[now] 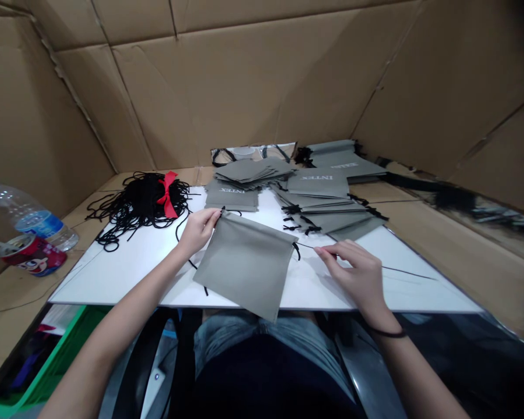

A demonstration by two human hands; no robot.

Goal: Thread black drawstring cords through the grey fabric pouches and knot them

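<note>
A flat grey fabric pouch hangs tilted over the front edge of the white board. At its upper left corner, my left hand pinches the fabric together with a bit of black cord. Black cord sticks out of the pouch's upper right corner. My right hand, to the right of the pouch, is closed on a thin dark wire. One end of this wire reaches the pouch's right corner; the other points right past my hand. More black cord hangs below my left hand, partly behind the pouch.
Left on the white board lies a bundle of black cords with a red ribbon. Grey pouches are stacked behind, and corded pouches lie behind right. A bottle and can stand left. Cardboard walls surround the board.
</note>
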